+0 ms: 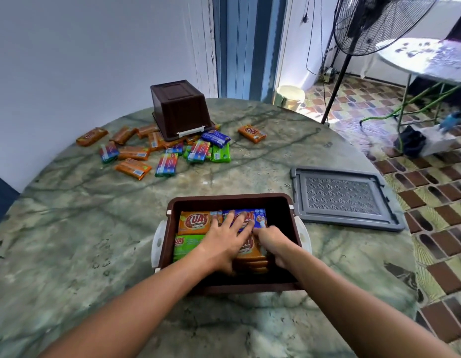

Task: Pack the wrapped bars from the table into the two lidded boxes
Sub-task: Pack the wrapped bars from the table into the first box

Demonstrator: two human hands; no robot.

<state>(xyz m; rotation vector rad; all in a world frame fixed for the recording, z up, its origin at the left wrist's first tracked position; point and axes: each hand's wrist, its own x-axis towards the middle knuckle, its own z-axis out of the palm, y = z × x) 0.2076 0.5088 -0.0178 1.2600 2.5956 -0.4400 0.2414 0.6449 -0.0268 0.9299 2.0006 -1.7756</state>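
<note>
An open brown box [224, 198] with white side latches stands near me on the table. Inside lie an orange bar [194, 222], a blue bar [259, 215], a green bar [185, 245] and a stack of orange bars [251, 262]. My left hand [224, 239] lies flat with spread fingers on the bars. My right hand [272, 241] has its fingers curled down at the right edge of the orange stack; what it grips is hidden. Several loose wrapped bars [167, 164] lie scattered at the far left. A second brown box [179, 107] stands upside down among them.
A grey lid [343, 197] lies flat to the right of the open box. One orange bar [252, 133] lies apart at the far middle. The round marble table [82, 228] ends at the right, where a standing fan [374, 24] and tiled floor show.
</note>
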